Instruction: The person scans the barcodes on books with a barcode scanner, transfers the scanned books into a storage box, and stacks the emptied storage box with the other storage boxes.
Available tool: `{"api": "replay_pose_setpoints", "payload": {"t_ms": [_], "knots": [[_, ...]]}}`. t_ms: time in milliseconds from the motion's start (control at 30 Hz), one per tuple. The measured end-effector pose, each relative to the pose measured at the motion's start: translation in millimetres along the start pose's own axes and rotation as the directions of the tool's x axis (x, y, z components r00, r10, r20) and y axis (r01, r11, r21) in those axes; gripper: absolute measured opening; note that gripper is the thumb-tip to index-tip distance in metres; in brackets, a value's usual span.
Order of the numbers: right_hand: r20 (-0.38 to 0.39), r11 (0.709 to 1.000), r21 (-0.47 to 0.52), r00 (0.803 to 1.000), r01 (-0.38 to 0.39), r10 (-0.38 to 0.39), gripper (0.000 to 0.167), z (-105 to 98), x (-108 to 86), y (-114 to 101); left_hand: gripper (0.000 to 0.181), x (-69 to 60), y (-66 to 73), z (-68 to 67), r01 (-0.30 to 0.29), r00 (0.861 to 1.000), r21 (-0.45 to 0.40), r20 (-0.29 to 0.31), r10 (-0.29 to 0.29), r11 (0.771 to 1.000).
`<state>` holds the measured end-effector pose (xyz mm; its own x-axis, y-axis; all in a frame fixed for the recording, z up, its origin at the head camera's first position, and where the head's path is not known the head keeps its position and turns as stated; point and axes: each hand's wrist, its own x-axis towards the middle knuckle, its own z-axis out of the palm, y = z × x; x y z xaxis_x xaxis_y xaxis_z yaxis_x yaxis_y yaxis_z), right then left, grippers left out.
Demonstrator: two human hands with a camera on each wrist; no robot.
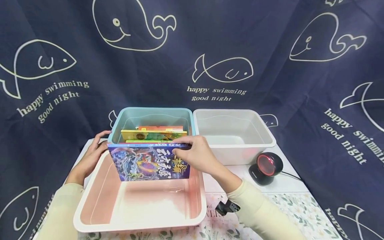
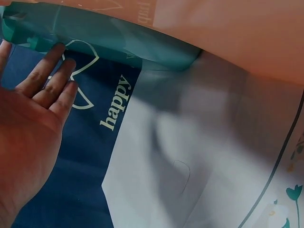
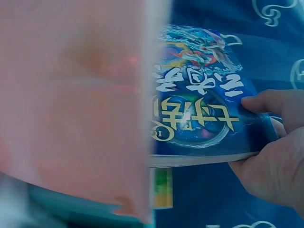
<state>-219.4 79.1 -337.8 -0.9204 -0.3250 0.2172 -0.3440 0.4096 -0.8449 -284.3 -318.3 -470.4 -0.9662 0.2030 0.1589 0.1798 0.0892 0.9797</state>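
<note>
My right hand (image 1: 199,155) pinches a blue illustrated book (image 1: 144,163) by its top edge, near the right corner, thumb on the cover. The book hangs upright, cover facing me, at the far end of a pink bin (image 1: 141,228). In the right wrist view the pink bin's wall hides part of the cover (image 3: 194,90). Behind it, a teal bin (image 1: 153,111) contains several upright books, among them a yellow-green one (image 1: 153,135). My left hand (image 1: 91,158) is at the teal bin's left side; the left wrist view shows its fingers extended against that bin.
To the right of the teal bin stands a pale grey bin (image 1: 234,150). A black round device with a red-lit face (image 1: 265,168) sits near its front right corner, its cable (image 1: 291,175) running right. A floral mat (image 1: 294,213) covers the table's near part.
</note>
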Motion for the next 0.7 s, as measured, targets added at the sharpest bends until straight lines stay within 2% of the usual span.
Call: {"api": "replay_pose_setpoints", "payload": {"t_ms": [100, 267, 467, 600, 700], "knots": [[-0.036, 0.999, 0.053, 0.999, -0.011, 0.013, 0.022, -13.5, -2.7, -9.3, 0.047, -0.4, 0.4, -0.5, -0.009, 1.0, -0.017, 0.008, 0.009, 1.0], [-0.123, 0.997, 0.081, 0.992, 0.007, 0.003, 0.024, -40.8, -11.3, -22.5, 0.047, 0.2, 1.0, -0.7, -0.001, 1.0, -0.014, 0.003, 0.001, 1.0], [-0.211, 0.999, 0.04, 0.978, 0.008, 0.0, 0.027, -71.2, -25.5, -32.2, 0.048, -0.4, 2.6, -1.5, 0.019, 1.0, 0.025, -0.01, -0.018, 1.0], [-0.253, 1.0, 0.007, 0.967, -0.011, 0.012, 0.026, -86.5, -36.7, -30.0, 0.048, -1.2, 3.1, -1.3, 0.028, 0.999, 0.029, -0.019, -0.028, 0.999], [-0.304, 0.999, -0.024, 0.952, -0.038, 0.029, 0.025, -97.0, -47.9, -25.4, 0.048, -0.9, 2.8, -0.3, 0.027, 0.999, 0.019, -0.019, -0.027, 0.999]]}}
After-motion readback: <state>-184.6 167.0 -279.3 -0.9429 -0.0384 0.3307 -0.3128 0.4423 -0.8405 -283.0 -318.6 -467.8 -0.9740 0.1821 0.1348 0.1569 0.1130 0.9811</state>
